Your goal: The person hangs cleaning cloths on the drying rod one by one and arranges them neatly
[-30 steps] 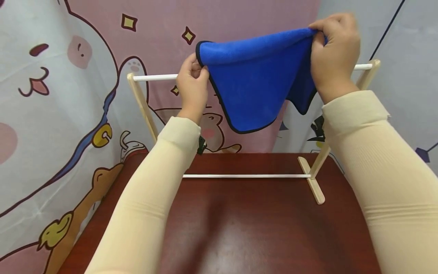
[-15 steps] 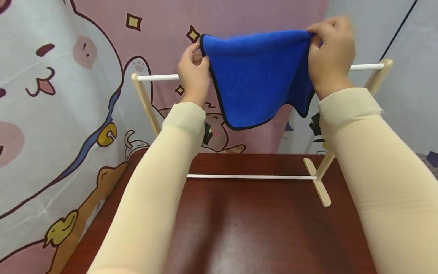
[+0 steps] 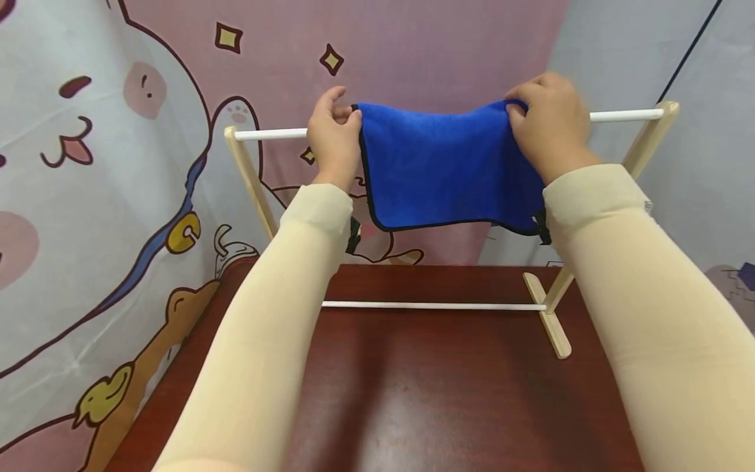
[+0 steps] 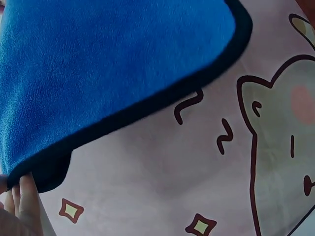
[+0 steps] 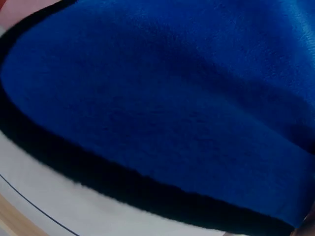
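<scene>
A blue towel [image 3: 436,167] with black edging hangs in front of the rack's white top bar [image 3: 625,116], its upper edge sagging a little between the hands. My left hand [image 3: 335,141] pinches the towel's upper left edge between thumb and fingers, with the index finger raised. At the upper right, my right hand [image 3: 551,128] grips the cloth between thumb and curled fingers. Fingers [image 4: 28,199] show at the black edging in the left wrist view, where a second layer peeks out below. Towel cloth [image 5: 147,108] fills most of the right wrist view.
The wooden rack stands on a dark red table [image 3: 448,387]. A lower white rod [image 3: 433,305] joins its sides, and a wooden foot [image 3: 547,316] shows at right. Behind hangs a backdrop [image 3: 448,52] with cartoon figures.
Both hands have lowered the towel to about the top bar's height, the right hand also shifting left. The towel's lower edge now hangs straighter, and the left index finger has lifted.
</scene>
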Demonstrator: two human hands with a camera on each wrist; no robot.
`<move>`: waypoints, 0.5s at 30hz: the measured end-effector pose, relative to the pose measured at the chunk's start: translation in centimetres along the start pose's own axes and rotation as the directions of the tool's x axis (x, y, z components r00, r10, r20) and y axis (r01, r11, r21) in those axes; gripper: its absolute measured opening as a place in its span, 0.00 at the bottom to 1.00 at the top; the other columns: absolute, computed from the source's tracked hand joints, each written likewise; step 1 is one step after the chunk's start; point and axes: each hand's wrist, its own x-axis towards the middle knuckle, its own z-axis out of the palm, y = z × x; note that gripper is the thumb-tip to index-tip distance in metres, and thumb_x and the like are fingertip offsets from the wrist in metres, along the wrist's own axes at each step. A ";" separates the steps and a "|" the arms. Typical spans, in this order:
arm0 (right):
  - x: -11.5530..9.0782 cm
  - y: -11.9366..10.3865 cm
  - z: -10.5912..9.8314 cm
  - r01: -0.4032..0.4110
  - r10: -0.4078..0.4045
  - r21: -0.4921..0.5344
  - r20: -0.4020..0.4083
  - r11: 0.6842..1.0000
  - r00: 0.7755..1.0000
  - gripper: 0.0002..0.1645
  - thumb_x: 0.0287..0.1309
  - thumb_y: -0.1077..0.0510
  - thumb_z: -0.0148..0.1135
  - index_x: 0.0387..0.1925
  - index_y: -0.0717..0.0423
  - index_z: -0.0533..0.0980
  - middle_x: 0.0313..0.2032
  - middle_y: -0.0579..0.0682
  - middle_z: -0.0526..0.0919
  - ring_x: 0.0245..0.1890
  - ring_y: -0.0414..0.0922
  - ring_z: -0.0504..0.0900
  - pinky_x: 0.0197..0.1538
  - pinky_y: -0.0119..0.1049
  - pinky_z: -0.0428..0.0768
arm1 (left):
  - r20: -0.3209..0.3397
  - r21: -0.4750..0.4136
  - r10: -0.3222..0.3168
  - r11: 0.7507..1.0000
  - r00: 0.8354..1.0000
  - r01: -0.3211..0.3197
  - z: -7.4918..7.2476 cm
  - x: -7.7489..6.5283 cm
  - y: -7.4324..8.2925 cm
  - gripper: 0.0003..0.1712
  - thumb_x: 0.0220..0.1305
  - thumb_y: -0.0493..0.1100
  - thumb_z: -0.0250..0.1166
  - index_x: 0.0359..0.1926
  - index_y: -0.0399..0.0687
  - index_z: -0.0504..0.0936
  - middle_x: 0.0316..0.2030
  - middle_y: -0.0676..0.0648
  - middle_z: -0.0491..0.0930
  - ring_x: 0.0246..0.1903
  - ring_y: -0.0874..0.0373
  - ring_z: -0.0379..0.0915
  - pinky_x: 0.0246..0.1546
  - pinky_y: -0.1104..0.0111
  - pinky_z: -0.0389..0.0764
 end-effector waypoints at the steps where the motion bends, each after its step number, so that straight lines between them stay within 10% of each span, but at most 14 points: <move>1: 0.0 0.1 0.0 0.010 -0.010 -0.005 0.009 1.000 1.000 0.19 0.68 0.57 0.49 0.53 0.59 0.79 0.55 0.63 0.76 0.58 0.62 0.71 0.58 0.61 0.67 | 0.005 0.008 0.005 1.000 1.000 -0.005 0.0 0.0 0.0 0.24 0.66 0.35 0.62 0.63 0.49 0.74 0.43 0.46 0.78 0.44 0.59 0.76 0.46 0.76 0.75; 15: -0.6 0.7 -0.4 0.025 -0.018 -0.076 0.093 0.997 0.995 0.25 0.69 0.52 0.41 0.55 0.59 0.77 0.56 0.66 0.75 0.57 0.66 0.68 0.56 0.65 0.64 | -0.018 0.161 0.180 0.971 0.983 -0.175 -0.8 -0.8 -1.1 0.16 0.65 0.37 0.63 0.53 0.41 0.80 0.51 0.44 0.73 0.51 0.57 0.72 0.50 0.80 0.70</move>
